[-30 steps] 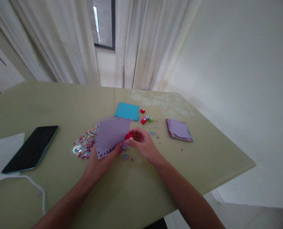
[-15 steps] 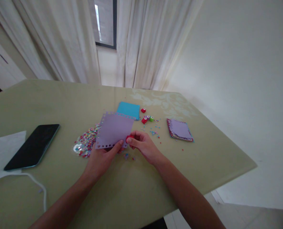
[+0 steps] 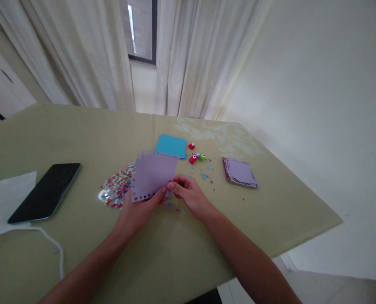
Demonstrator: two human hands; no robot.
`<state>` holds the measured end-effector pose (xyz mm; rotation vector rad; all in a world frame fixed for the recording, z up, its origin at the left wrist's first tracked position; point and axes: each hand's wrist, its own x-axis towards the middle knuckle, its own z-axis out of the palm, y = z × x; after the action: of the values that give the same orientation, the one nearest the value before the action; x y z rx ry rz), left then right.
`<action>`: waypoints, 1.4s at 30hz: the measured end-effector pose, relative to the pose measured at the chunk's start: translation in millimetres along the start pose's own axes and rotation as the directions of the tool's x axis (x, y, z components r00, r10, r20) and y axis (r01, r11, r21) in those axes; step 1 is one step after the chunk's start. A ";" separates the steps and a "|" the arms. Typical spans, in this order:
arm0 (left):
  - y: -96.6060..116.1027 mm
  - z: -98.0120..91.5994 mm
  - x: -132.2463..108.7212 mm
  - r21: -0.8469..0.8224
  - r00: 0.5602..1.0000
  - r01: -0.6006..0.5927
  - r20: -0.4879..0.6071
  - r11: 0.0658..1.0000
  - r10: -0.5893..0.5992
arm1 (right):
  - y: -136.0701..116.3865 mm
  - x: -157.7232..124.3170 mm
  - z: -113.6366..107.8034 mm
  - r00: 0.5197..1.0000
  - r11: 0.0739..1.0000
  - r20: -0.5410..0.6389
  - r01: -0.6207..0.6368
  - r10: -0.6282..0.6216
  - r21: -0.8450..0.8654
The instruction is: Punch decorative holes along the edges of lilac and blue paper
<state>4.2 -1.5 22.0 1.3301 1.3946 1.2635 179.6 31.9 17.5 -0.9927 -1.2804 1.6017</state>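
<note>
My left hand (image 3: 139, 212) pinches the lower edge of a purple paper sheet (image 3: 154, 174) whose borders are punched with small holes; the sheet stands tilted above the table. My right hand (image 3: 189, 196) is closed on a small red paper punch (image 3: 172, 182) at the sheet's right lower corner. Both hands meet just over the olive table (image 3: 181, 253), near its middle.
A heap of coloured paper bits (image 3: 118, 185) lies left of the sheet. Behind are a blue paper stack (image 3: 171, 146), several small red and green punches (image 3: 196, 157), and a stack of punched sheets (image 3: 240, 172). A black phone (image 3: 45, 192), white paper and a white cable (image 3: 50, 242) lie at left.
The purple sheet has turned and swung slightly right in my left hand. My right hand with the red punch has stayed at its lower right corner.
</note>
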 end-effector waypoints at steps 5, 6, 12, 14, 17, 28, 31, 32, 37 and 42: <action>5.4 0.2 -1.3 -0.020 1.000 0.011 0.020 1.000 -0.011 | -2.2 -1.4 3.1 0.999 1.000 -0.043 -0.008 0.009 0.017; 5.7 -0.1 -1.6 -0.025 0.999 0.025 0.026 0.999 -0.024 | -3.5 -2.2 4.0 0.998 1.000 -0.054 -0.009 0.010 0.016; 5.4 -3.8 -1.3 0.027 1.000 0.026 0.011 0.999 -0.027 | -6.9 -4.6 8.4 0.998 0.999 -0.063 -0.003 0.005 0.033; 6.0 -4.7 -0.6 0.044 1.000 0.000 0.009 0.999 0.000 | -5.4 -3.5 7.5 0.999 0.999 -0.044 -0.027 0.029 0.043; 6.9 -5.3 0.4 0.015 0.999 0.012 0.042 1.000 -0.012 | -2.7 -1.4 4.3 0.998 0.995 -0.002 -0.068 0.068 0.068; 1.7 -7.3 2.0 0.063 1.000 -0.007 0.006 0.998 0.007 | 1.5 0.4 1.1 0.997 0.991 -0.054 -0.057 0.064 0.117; 0.3 -6.8 2.0 0.058 1.000 -0.009 0.015 0.998 0.008 | 1.2 0.6 -0.2 0.996 0.991 -0.057 -0.057 0.064 0.119; -0.3 -6.6 1.9 0.053 1.000 -0.011 0.025 0.999 0.010 | 0.8 0.4 -0.5 0.997 0.992 -0.046 -0.062 0.067 0.110; -2.2 -4.0 0.8 0.009 0.999 -0.016 0.034 1.000 0.016 | -0.2 -1.8 -0.7 0.997 0.996 0.023 -0.080 0.079 0.051; -0.8 -2.6 0.2 -0.037 0.998 0.001 0.057 0.999 0.001 | -1.3 -2.4 -0.6 0.998 0.998 0.028 -0.063 0.063 0.005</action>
<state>1.6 -1.6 21.7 1.3311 1.3252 1.2362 181.1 29.9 18.8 -1.0193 -1.2739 1.6715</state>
